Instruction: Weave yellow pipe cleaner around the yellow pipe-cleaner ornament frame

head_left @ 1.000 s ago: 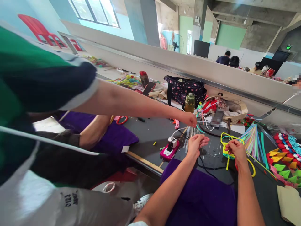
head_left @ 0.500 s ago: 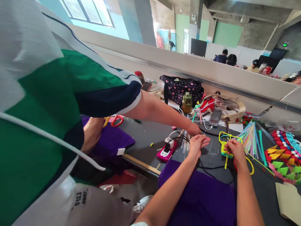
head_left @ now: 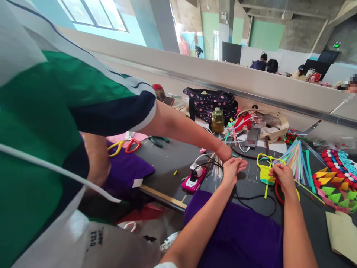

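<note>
My left hand [head_left: 235, 170] is over the dark table with thumb and forefinger pinched together and the other fingers stretched out. A faint thin line shows above its fingertips, but what it pinches is too fine to make out. My right hand [head_left: 283, 176] is closed in a pinch at the right side of a small yellow fuzzy bag-shaped craft piece [head_left: 266, 174]; a thin pale line rises by those fingertips. Between my hands lies a clear rectangular plastic piece [head_left: 253, 173]. A co-worker's hand [head_left: 224, 152] reaches in just beyond my left hand, near a bundle of thin clear sticks [head_left: 217, 172].
A pink power strip [head_left: 193, 182] with plugs and black cables lies left of my hands. Behind stand a green bottle [head_left: 218, 121] and a patterned bag [head_left: 209, 102]. Pastel strips [head_left: 298, 160] lie right. The co-worker's green-and-white shirt [head_left: 41, 123] fills the left; scissors [head_left: 132, 146] lie beyond.
The view has shifted slightly, so most things appear a little further left. My hands keep their pinches. The co-worker's arm has drawn back slightly left, showing more of the scissors and pliers.
</note>
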Available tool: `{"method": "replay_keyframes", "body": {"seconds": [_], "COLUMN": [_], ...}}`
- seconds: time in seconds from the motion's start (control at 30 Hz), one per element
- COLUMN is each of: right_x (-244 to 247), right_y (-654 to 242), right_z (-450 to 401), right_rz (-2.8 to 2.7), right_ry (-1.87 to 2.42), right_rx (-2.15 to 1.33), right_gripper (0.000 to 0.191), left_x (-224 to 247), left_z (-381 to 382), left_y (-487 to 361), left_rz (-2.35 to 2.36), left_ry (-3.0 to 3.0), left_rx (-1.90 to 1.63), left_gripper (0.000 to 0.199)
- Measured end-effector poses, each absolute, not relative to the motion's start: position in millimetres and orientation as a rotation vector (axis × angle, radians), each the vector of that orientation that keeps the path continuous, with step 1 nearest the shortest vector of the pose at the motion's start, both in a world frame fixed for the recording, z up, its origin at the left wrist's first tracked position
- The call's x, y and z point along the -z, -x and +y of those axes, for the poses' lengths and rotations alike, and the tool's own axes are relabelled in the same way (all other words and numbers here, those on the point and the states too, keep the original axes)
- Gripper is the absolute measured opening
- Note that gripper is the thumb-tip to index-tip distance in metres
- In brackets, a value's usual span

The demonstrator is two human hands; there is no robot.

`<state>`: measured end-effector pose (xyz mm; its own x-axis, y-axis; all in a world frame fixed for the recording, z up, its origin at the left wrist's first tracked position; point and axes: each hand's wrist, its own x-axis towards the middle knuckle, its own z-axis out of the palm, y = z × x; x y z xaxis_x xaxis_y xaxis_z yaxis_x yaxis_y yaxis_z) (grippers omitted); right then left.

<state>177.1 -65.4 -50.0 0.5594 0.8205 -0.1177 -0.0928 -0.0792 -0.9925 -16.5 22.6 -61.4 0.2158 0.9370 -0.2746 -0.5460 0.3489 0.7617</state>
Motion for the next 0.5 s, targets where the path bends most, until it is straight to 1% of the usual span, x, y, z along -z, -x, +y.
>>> {"method": "replay_keyframes", "body": {"seconds": [0.5], "right_x": [58], "right_y": [-185], "right_z": [-67], "right_rz": [-0.663], "right_ry": [1.483], "right_rx": [-0.858], "right_gripper": [0.023], "left_x": [72], "left_z": [29], "left_y": [12], "left_rz": [0.832], "left_ry": [-0.635], "left_rx": [-1.087], "left_gripper": [0.021]}}
